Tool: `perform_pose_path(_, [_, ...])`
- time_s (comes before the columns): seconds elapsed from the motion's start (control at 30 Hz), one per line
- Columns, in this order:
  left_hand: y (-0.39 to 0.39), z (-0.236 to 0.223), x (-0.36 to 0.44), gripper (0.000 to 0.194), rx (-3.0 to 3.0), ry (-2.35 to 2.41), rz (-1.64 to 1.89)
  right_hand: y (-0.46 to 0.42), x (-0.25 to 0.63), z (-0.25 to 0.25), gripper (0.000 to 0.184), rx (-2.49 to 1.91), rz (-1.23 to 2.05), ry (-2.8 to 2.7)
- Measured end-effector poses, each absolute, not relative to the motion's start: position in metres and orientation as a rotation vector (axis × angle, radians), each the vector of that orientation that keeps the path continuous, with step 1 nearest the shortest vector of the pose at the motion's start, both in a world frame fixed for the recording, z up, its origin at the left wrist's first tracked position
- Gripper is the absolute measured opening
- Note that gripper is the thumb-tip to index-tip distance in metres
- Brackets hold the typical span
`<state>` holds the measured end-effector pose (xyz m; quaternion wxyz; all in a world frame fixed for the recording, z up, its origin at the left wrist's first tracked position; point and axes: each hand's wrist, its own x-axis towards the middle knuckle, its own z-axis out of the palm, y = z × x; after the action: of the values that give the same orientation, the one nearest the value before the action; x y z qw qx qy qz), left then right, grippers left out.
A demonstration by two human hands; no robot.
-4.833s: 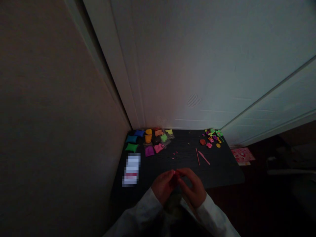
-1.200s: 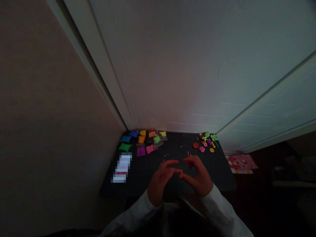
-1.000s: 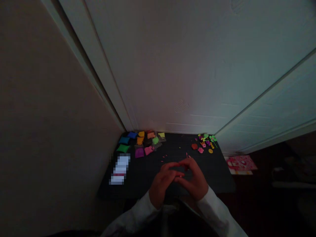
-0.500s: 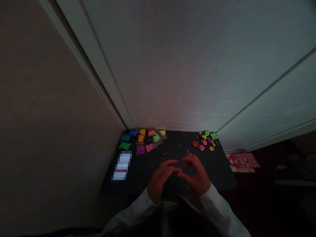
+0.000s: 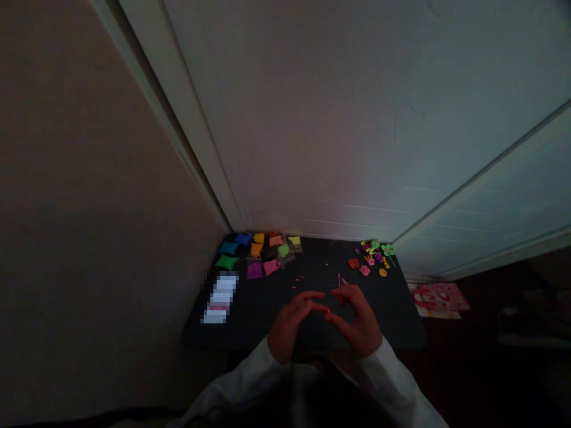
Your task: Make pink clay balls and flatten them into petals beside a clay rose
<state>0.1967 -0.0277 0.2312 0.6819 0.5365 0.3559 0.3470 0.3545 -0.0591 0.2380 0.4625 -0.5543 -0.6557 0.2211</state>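
My left hand (image 5: 292,321) and my right hand (image 5: 357,318) meet over the near part of a small black table (image 5: 397,321). Their fingertips pinch a tiny pink piece (image 5: 328,310) between them. Both hands have curled fingers and white sleeves. A pink stick tool (image 5: 339,280) lies on the table just beyond my right hand. A few pink crumbs (image 5: 298,280) lie beyond my left hand. The room is very dim.
Several small bags of coloured clay (image 5: 256,255) lie at the table's back left. Small colourful clay shapes (image 5: 372,257) sit at the back right. A blurred white pack (image 5: 218,297) lies left. A pink printed sheet (image 5: 439,296) lies beside the table. White walls stand behind.
Over the last second my hands stay together at the table's near middle, with the fingertips parting slightly and closing on the pink piece. The view shifts a little.
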Motion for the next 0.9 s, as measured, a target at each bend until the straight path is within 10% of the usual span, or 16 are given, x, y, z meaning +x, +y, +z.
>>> perform_pose_path(0.9, [-0.037,0.212,0.205,0.013,0.450,0.664,0.651,-0.064,0.341,0.226,0.009,-1.234,0.672,-1.497])
